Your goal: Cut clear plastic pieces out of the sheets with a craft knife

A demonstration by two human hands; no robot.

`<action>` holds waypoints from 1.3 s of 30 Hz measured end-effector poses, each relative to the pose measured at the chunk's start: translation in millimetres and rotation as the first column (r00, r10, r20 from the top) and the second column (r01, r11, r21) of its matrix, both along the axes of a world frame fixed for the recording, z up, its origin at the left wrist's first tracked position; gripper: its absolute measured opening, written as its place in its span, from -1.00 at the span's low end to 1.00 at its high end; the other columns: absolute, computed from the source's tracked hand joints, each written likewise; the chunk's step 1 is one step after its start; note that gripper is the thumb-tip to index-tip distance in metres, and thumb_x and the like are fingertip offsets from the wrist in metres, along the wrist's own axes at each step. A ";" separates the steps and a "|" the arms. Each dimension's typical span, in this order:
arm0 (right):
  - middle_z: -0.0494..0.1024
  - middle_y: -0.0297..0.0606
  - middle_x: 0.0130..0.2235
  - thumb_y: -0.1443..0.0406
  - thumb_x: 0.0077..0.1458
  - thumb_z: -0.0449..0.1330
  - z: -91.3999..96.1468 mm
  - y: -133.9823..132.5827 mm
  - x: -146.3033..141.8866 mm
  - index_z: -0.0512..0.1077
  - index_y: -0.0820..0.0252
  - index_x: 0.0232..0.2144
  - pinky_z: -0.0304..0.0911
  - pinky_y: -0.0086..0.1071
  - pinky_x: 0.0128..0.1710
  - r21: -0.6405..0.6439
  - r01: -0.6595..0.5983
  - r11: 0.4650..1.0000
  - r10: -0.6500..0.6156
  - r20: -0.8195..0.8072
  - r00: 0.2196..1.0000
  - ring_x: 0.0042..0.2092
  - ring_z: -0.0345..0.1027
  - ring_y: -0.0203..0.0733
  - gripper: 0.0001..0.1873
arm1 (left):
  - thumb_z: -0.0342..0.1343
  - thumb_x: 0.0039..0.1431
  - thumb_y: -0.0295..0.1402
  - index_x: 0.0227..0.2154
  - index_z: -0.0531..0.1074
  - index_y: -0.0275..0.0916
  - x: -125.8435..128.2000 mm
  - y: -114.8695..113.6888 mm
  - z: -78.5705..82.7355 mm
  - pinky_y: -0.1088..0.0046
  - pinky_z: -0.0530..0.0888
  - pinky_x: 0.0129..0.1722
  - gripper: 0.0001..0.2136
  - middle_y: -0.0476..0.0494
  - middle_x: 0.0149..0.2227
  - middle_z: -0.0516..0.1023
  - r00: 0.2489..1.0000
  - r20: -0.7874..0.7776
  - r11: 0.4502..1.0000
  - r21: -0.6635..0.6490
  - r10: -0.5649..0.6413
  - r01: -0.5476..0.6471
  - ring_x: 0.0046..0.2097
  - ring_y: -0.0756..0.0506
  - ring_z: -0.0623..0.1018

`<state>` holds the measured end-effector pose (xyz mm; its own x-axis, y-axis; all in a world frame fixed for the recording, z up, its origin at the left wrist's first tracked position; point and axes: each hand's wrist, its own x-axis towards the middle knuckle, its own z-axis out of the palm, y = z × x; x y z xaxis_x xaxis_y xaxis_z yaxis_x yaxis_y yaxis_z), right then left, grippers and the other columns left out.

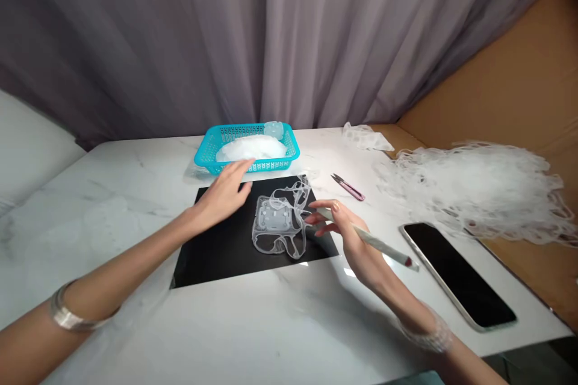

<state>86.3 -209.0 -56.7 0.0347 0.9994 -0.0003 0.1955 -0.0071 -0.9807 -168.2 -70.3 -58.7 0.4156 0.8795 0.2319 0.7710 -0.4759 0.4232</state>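
Observation:
A black mat [217,252] lies on the white marble table [135,204]. On the mat rests a clear moulded plastic piece [275,222] with thin translucent trim loops around it. My right hand [356,240] hovers at the piece's right edge and grips a slim white pen-like tool [374,240] with a dark red end. My left hand [226,189] is open, fingers stretched toward the turquoise basket [205,156] just behind the mat; the fingertips are close to its front rim.
The basket holds a heap of clear plastic pieces [250,147]. Small pink-handled snips [348,187] lie right of the mat. A dark phone [456,271] lies at the right. A big tangle of translucent trimmings [478,189] spreads over the brown board [510,84]. A curtain hangs behind.

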 end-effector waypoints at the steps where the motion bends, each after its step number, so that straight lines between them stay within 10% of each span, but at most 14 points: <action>1: 0.59 -0.17 -0.20 -0.16 0.29 -0.10 -0.4 3.0 1.5 0.46 0.10 -0.09 0.36 -0.08 -0.04 0.013 -0.013 1.000 0.013 0.001 1.000 -0.17 0.46 -0.07 -0.42 | -0.02 0.27 -0.37 0.27 0.24 -0.32 1.8 -11.6 -8.9 0.16 0.13 0.36 -0.49 -0.29 0.29 0.31 0.999 -0.017 0.999 -0.024 -0.028 0.028 0.34 -0.23 0.24; 9: 0.52 -0.11 -0.23 -0.18 0.20 0.03 -11.6 56.0 -39.1 0.46 0.20 -0.23 0.47 -0.13 -0.13 -0.072 -0.175 0.982 0.147 -0.297 0.944 -0.09 0.46 -0.03 -0.42 | 0.07 0.17 -0.29 -0.30 0.53 -0.23 21.9 -8.4 -35.8 0.27 0.44 -0.02 -0.82 -0.22 -0.17 0.55 0.999 -0.047 0.985 -0.172 0.019 -0.027 -0.04 -0.22 0.52; 17: 0.52 -0.12 -0.15 -0.18 0.17 0.00 -39.4 109.3 -29.4 0.42 0.17 -0.28 0.40 -0.21 -0.13 0.005 0.171 0.985 -0.164 -0.263 0.951 -0.11 0.47 -0.09 -0.44 | -0.03 0.21 -0.36 -0.42 0.39 -0.17 -24.0 -43.9 -20.7 0.44 0.37 -0.43 -0.86 -0.03 -0.49 0.57 0.989 -0.093 0.966 -0.223 0.113 -0.131 -0.41 -0.10 0.56; 22: 0.45 -0.27 -0.35 -0.12 0.25 -0.04 -22.8 93.8 -33.7 0.44 0.14 -0.11 0.29 -0.34 -0.42 0.104 0.156 0.982 -0.155 -0.018 0.988 -0.36 0.37 -0.20 -0.47 | -0.05 0.29 -0.37 -0.09 0.39 -0.24 -41.8 -75.8 -21.5 0.25 0.46 -0.20 -0.80 -0.25 -0.16 0.60 0.969 -0.139 0.975 -0.059 0.206 -0.216 -0.10 -0.25 0.58; 26: 0.53 -0.27 -0.27 0.03 0.26 0.09 -2.7 63.6 -65.2 0.43 0.16 -0.02 0.33 -0.31 -0.32 0.149 -0.047 0.988 0.023 0.156 0.988 -0.40 0.41 -0.27 -0.59 | -0.12 0.38 -0.43 0.11 0.35 -0.35 -46.0 -103.6 -34.1 0.16 0.40 0.15 -0.67 -0.38 0.17 0.46 0.962 -0.250 0.983 0.121 -0.106 0.140 0.23 -0.26 0.42; 32: 0.62 -0.19 -0.25 0.13 0.24 0.14 -8.7 40.8 -97.9 0.55 0.20 -0.17 0.36 -0.29 -0.29 0.021 -0.313 0.950 0.295 0.280 0.914 -0.29 0.49 -0.16 -0.69 | -0.18 0.43 -0.42 0.23 0.25 -0.62 -49.4 -125.4 -53.9 0.01 0.32 0.25 -0.56 -0.65 0.25 0.30 0.880 -0.435 0.943 0.166 -0.193 0.289 0.31 -0.42 0.31; 39: 0.61 -0.28 -0.39 0.16 0.29 0.10 -12.8 32.1 -102.4 0.59 0.14 -0.22 0.20 -0.35 -0.47 0.036 -0.393 0.919 0.315 0.534 0.785 -0.46 0.37 -0.24 -0.71 | -0.20 0.44 -0.40 0.22 0.27 -0.54 -49.1 -125.1 -51.5 0.02 0.27 0.29 -0.58 -0.58 0.28 0.29 0.914 -0.353 0.960 0.119 -0.199 0.255 0.35 -0.37 0.25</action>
